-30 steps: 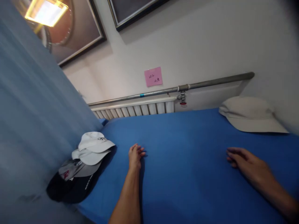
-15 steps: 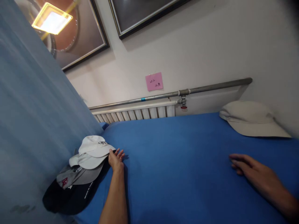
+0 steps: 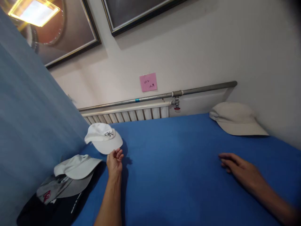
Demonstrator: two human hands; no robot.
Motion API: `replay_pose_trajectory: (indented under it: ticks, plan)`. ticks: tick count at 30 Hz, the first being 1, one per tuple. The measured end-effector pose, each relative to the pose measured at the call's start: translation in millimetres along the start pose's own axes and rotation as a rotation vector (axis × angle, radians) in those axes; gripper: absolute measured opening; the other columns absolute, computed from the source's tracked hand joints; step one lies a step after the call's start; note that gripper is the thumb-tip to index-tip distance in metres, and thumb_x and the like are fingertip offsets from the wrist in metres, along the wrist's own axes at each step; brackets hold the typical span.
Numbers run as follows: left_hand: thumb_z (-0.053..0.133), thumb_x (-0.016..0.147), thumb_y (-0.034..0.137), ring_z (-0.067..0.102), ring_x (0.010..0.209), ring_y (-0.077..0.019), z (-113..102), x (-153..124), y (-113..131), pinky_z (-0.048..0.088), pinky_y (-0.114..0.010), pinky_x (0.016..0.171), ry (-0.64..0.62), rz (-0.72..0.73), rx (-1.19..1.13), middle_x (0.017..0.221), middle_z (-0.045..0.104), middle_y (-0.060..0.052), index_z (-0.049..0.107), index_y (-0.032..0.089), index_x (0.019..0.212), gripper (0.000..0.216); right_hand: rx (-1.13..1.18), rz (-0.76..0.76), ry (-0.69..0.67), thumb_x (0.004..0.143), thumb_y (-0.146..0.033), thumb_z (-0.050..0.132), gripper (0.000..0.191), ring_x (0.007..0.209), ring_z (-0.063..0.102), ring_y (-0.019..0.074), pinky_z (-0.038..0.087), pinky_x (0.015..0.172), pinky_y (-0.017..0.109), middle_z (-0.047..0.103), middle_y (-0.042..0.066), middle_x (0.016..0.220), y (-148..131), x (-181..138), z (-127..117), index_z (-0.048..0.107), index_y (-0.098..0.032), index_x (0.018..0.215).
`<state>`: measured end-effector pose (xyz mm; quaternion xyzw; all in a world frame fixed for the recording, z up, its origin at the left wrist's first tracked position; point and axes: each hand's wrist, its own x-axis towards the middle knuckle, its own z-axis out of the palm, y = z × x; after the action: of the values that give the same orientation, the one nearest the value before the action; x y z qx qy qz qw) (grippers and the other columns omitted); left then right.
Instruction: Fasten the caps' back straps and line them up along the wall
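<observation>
One white cap [image 3: 100, 136] is in my grip: my left hand [image 3: 114, 162] pinches the edge of its brim between thumb and fingers. It sits just ahead of my knuckles and slightly to their left, and its shadow on the blue sheet [image 3: 164, 163] suggests that I hold it up off the surface. Its long axis slants from the crown's back, toward the curtain [image 3: 35, 106], to the brim, which points right and toward me, so I have it by the end closest to me. The dark letters on its front face up and to the right.

My left is plainly the nearer hand. My right hand [image 3: 243, 172] is well apart across the sheet, fingers loosely bent with nothing visible in them; whether it touches the sheet, I cannot tell. Nearest to it is the beige cap [image 3: 237, 117], beyond my fingers and close to the wall.

Left of my forearm lies an overlapping pile: an off-white cap [image 3: 78, 166] on top, a grey cap [image 3: 76, 187] under it, and a black cap [image 3: 47, 213] lowest.
</observation>
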<state>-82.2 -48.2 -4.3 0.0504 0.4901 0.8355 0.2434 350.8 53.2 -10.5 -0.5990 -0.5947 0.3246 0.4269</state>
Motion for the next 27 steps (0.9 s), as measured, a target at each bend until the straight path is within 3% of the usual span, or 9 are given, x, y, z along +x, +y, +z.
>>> replay_pose_trajectory:
  ticks: [2,6,8,12,16,18,20,23,27]
  plan:
    - [0.057,0.077,0.014,0.064,0.059,-0.0118,12,-16,-10,0.049,-0.021,0.055,-0.153,-0.059,0.024,0.068,0.065,0.000,0.054,0.016,0.075,0.004,0.094,0.098,-0.047,0.067,-0.030,0.057,0.019,0.058,0.063,0.0198,0.048,0.057,0.030,0.068,0.008,0.066,1,-1,1,0.069,-0.021,0.078]
    - [0.064,0.065,0.015,0.065,0.059,-0.0153,31,-45,-33,0.052,-0.024,0.055,-0.406,-0.191,0.091,0.065,0.067,-0.002,0.059,0.015,0.073,0.010,0.305,0.137,-0.072,0.064,-0.025,0.059,0.022,0.052,0.055,0.0130,0.045,0.053,0.026,0.066,0.003,0.070,2,-6,9,0.066,-0.019,0.083]
    - [0.068,0.060,0.017,0.062,0.052,-0.0145,36,-57,-43,0.050,-0.023,0.049,-0.505,-0.256,0.142,0.061,0.065,0.000,0.061,0.015,0.072,0.015,0.459,0.148,-0.102,0.058,-0.021,0.062,0.033,0.052,0.055,0.0119,0.042,0.047,0.025,0.068,0.004,0.087,3,-8,16,0.063,-0.019,0.091]
    - [0.078,0.054,0.024,0.053,0.042,-0.0129,36,-74,-58,0.040,-0.020,0.038,-0.679,-0.372,0.259,0.055,0.062,0.000,0.062,0.014,0.068,0.023,0.566,0.156,-0.263,0.057,-0.014,0.064,0.051,0.050,0.053,0.0091,0.041,0.047,0.023,0.068,0.003,0.094,2,-16,27,0.061,-0.021,0.107]
    - [0.080,0.053,0.026,0.054,0.046,-0.0102,37,-75,-62,0.041,-0.017,0.042,-0.707,-0.398,0.298,0.063,0.065,0.001,0.065,0.016,0.072,0.027,0.544,0.141,-0.442,0.071,-0.024,0.064,0.031,0.064,0.058,0.0113,0.044,0.057,0.023,0.070,0.006,0.092,-5,-23,29,0.067,-0.017,0.100]
    - [0.081,0.053,0.027,0.058,0.053,-0.0113,39,-71,-62,0.045,-0.019,0.048,-0.677,-0.389,0.323,0.070,0.068,0.000,0.068,0.016,0.081,0.033,0.526,0.153,-0.527,0.076,-0.030,0.063,0.031,0.062,0.055,0.0110,0.042,0.057,0.021,0.070,0.004,0.085,-8,-26,28,0.068,-0.016,0.103]
    - [0.080,0.056,0.031,0.064,0.066,-0.0156,41,-69,-62,0.050,-0.022,0.057,-0.659,-0.372,0.352,0.083,0.071,-0.004,0.070,0.016,0.094,0.042,0.496,0.162,-0.613,0.072,-0.025,0.066,0.037,0.058,0.052,0.0105,0.040,0.055,0.020,0.066,0.000,0.074,-11,-28,27,0.067,-0.017,0.108]
    - [0.075,0.065,0.036,0.065,0.096,-0.0236,41,-72,-57,0.053,-0.031,0.077,-0.678,-0.206,0.450,0.112,0.069,-0.008,0.066,0.021,0.114,0.052,0.477,0.181,-0.693,0.061,-0.008,0.065,0.049,0.053,0.049,0.0097,0.037,0.053,0.019,0.059,-0.005,0.060,-13,-28,27,0.066,-0.018,0.109]
    - [0.064,0.078,0.037,0.051,0.124,-0.0272,34,-87,-41,0.037,-0.042,0.106,-0.751,0.353,0.675,0.132,0.059,-0.005,0.064,0.028,0.121,0.044,0.587,0.256,-0.592,0.058,-0.004,0.059,0.040,0.047,0.044,0.0080,0.034,0.050,0.019,0.055,-0.007,0.055,-18,-29,31,0.067,-0.016,0.095]
